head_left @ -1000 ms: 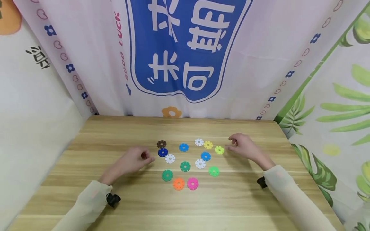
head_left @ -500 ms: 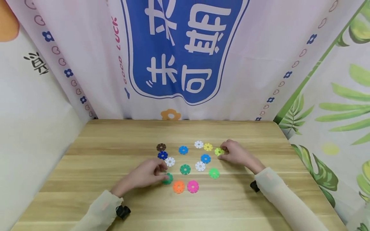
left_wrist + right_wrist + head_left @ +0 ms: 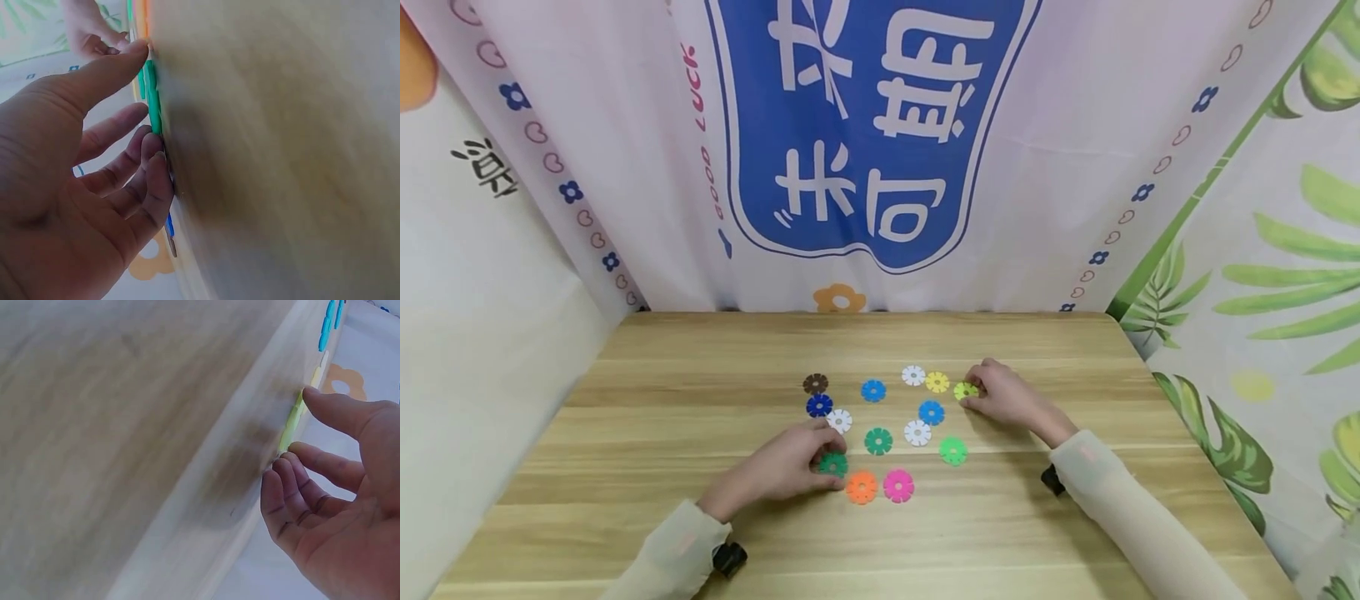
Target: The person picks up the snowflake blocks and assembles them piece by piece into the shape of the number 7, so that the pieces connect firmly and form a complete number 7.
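Observation:
In the head view, my left hand bends thumb and fingers around a dark green notched plastic disc lying on the table. The left wrist view shows the thumb at one edge of this green disc and fingertips at the other. On the far right of the group, my right hand spans a yellow-green notched disc between thumb and index finger. Seen from the right wrist, the yellow-green disc lies flat, thumb tip and index fingertip at opposite edges, the other fingers curled beside it.
Several more notched discs lie between the hands on the wooden table, among them an orange disc, a pink disc, a bright green disc and a brown disc. A printed curtain hangs behind the table.
My left hand has come right and nearer to the dark green disc, its fingers now around it. The right hand has moved left onto the yellow-green disc. The other discs stay put.

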{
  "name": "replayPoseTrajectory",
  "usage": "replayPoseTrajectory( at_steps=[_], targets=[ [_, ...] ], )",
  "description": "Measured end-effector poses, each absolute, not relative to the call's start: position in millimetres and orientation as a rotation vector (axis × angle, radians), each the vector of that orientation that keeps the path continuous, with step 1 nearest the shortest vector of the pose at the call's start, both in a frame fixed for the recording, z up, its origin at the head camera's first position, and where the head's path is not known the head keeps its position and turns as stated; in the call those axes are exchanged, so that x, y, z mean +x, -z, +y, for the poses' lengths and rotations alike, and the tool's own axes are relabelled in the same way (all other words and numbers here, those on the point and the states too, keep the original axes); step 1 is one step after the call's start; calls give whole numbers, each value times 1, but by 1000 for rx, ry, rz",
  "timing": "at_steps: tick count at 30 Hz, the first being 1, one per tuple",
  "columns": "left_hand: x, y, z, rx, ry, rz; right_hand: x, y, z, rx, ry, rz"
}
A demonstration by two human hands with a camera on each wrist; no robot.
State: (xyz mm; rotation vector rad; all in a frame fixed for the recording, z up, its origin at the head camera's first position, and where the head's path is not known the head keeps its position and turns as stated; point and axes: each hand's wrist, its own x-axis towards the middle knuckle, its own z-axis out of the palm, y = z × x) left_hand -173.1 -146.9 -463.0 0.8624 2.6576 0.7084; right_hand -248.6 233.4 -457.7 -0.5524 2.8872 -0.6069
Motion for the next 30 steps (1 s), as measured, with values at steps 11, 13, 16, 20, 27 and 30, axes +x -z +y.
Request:
replayPoseTrajectory(
  at_steps=[11, 13, 16, 20, 27, 30],
  targets=[
    [-173, 455, -151, 820, -702, 2636, -250, 456, 230, -541, 608, 2860],
    [-173, 454, -151, 814, -709, 2613, -249, 456, 230, -508, 607, 2841],
    [-173, 454, -149, 796, -718, 2581, -249, 454, 229, -462, 611, 2807],
    [-174, 455, -146, 759, -733, 2566, -252, 451, 228, -413, 624, 2762],
    [-177, 456, -145, 712, -782, 2555, -253, 447, 226, -309, 713, 2667],
    [-177, 457, -145, 694, -809, 2553, -251, 448, 226, -285, 745, 2657]
  ],
)
